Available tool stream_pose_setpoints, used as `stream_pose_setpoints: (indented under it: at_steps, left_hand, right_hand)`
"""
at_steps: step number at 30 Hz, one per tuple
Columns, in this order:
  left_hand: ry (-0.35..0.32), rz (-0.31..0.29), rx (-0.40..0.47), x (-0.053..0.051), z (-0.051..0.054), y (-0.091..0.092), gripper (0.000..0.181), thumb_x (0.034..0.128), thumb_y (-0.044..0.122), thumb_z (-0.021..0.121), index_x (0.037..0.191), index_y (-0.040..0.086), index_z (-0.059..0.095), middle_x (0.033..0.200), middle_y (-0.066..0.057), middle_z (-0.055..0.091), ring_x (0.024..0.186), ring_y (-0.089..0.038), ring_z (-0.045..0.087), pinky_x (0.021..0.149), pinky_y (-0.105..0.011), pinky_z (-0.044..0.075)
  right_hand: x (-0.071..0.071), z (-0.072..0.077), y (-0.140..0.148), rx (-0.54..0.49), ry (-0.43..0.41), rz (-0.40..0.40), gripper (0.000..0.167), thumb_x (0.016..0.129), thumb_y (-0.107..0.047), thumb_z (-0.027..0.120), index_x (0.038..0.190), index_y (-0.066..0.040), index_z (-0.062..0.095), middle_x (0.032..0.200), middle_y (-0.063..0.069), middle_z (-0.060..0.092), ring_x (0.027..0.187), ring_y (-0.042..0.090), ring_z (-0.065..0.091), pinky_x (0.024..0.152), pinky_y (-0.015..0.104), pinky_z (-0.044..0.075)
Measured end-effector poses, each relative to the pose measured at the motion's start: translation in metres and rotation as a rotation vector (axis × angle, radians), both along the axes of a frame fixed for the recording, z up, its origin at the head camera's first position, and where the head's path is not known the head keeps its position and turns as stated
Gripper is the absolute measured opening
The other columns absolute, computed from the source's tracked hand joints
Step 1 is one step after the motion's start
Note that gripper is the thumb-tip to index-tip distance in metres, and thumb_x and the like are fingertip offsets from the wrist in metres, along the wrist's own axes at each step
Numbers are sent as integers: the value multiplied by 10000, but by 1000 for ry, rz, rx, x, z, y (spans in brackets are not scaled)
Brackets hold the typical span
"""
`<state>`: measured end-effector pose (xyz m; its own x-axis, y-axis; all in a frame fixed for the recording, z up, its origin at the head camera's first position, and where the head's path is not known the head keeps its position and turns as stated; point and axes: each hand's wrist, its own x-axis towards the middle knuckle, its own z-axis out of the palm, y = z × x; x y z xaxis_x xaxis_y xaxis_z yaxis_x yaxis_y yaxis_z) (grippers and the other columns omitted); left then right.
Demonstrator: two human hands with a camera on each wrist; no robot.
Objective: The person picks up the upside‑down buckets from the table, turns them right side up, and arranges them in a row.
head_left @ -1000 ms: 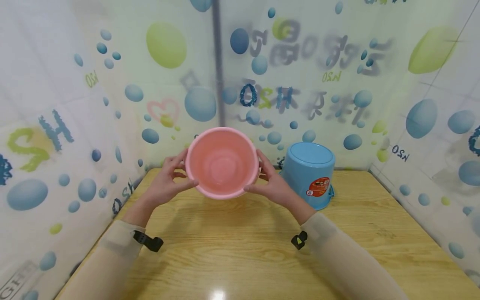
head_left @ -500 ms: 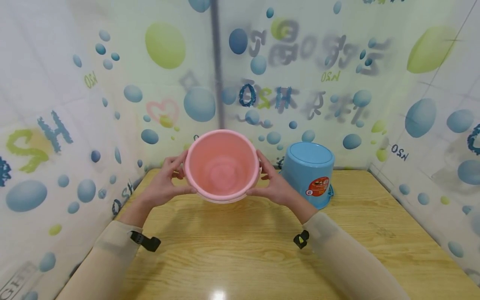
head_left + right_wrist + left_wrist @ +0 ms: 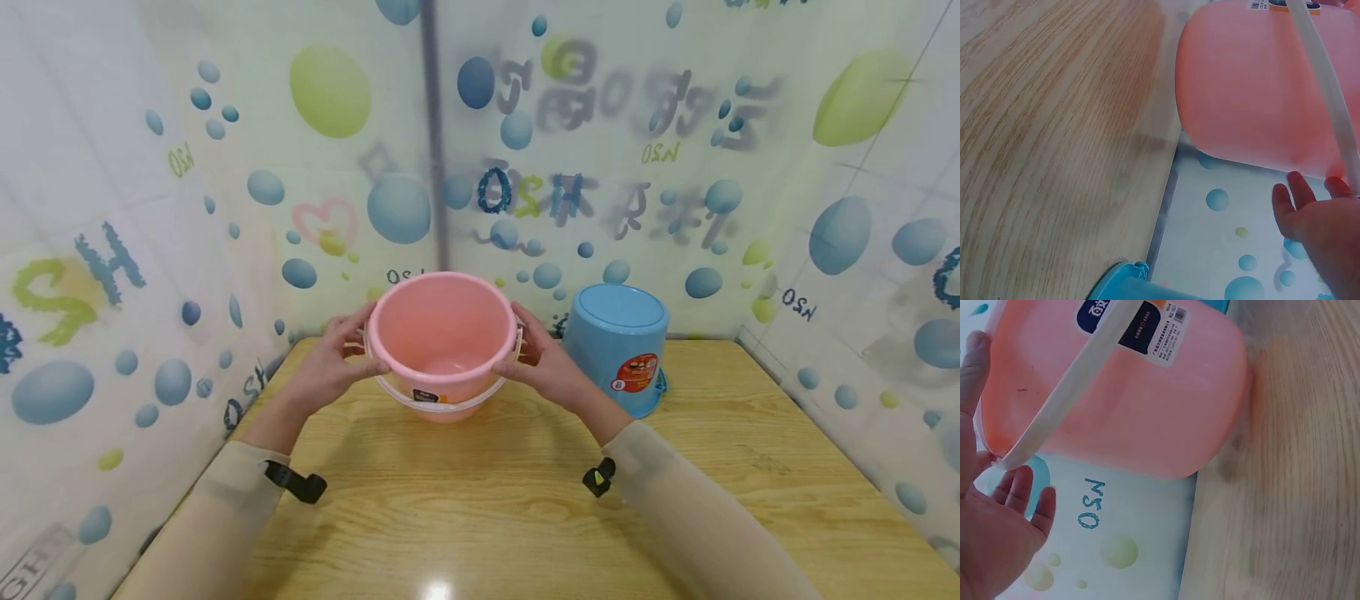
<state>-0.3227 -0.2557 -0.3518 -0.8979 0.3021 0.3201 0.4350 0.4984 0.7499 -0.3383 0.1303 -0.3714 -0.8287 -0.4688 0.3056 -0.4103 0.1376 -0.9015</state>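
A pink bucket (image 3: 446,325) with a white handle (image 3: 442,407) stands nearly upright, its mouth leaning a little toward me in the head view. My left hand (image 3: 333,362) grips its left rim, thumb on the near side and fingers farther back. On the opposite rim, my right hand (image 3: 547,362) holds on in the same way. The white handle hangs across the bucket's front, below a dark label (image 3: 426,396). In the left wrist view the bucket's base (image 3: 1235,394) is close to the table; I cannot tell whether it touches.
A blue bucket (image 3: 618,350) with a red sticker stands upside down on the wooden table (image 3: 480,517), right of the pink one. Behind the table hangs a patterned curtain (image 3: 480,142), with more patterned sheets along both sides.
The pink bucket has tipped from facing me to nearly upright and sunk slightly, so its front, label and handle now show. Both hands stay on its rim; the blue bucket has not moved.
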Motion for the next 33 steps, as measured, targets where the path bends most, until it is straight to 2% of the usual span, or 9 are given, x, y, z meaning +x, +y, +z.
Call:
stream_pose_setpoints:
  at_steps: [4,7,11,17,24,28,33]
  left_hand:
    - [-97,-39,75,-3,-5,0,915,1040,332,791,1760,394,230,1810,-69,274,1592,-448,415,1141,-659,532]
    - [-153,-76,142,-5,-7,2,897,1072,303,748,1771,375,191,1825,-53,286,1617,-446,403,1189,-639,501]
    - [-175,-86,180,-5,-6,7,904,1086,308,722,1779,357,144,1810,-84,324,1596,-420,449,1192,-595,513]
    - [-204,-54,182,-10,-8,11,885,1109,376,676,1777,396,97,1834,-35,262,1587,-391,472,1206,-626,488]
    - [-218,0,180,-15,-8,18,819,1139,406,611,1776,408,95,1850,-65,202,1639,-408,378,1201,-622,483]
    - [-233,28,188,-15,-9,23,832,1128,477,607,1776,405,91,1849,-79,205,1642,-411,370,1214,-634,473]
    - [-237,66,195,-17,-14,28,821,1134,477,594,1784,361,105,1830,-120,256,1623,-420,401,1203,-625,490]
  right_hand:
    - [0,-1,-2,-37,-71,12,1000,1046,-359,778,1783,-341,103,1851,35,191,1552,426,510,1194,588,518]
    - [-1,-2,-3,-60,-88,9,988,1053,-350,761,1786,-317,99,1856,44,169,1554,439,501,1215,602,494]
    - [-2,-2,-5,-95,-106,15,956,1072,-299,724,1788,-302,91,1859,57,145,1593,461,436,1242,625,455]
    - [-6,-2,-5,-104,-105,4,887,1107,-260,658,1790,-282,92,1851,78,165,1633,452,369,1262,626,429]
    - [-10,-2,-6,-95,-92,-25,823,1144,-247,606,1790,-244,96,1803,171,294,1578,428,464,1251,596,449]
    - [-12,-3,-9,-83,-91,-59,773,1166,-287,572,1789,-233,118,1784,191,329,1567,413,479,1248,593,449]
    - [-16,-6,-11,-83,-92,-91,752,1173,-335,550,1787,-212,135,1804,187,290,1626,398,396,1247,605,442]
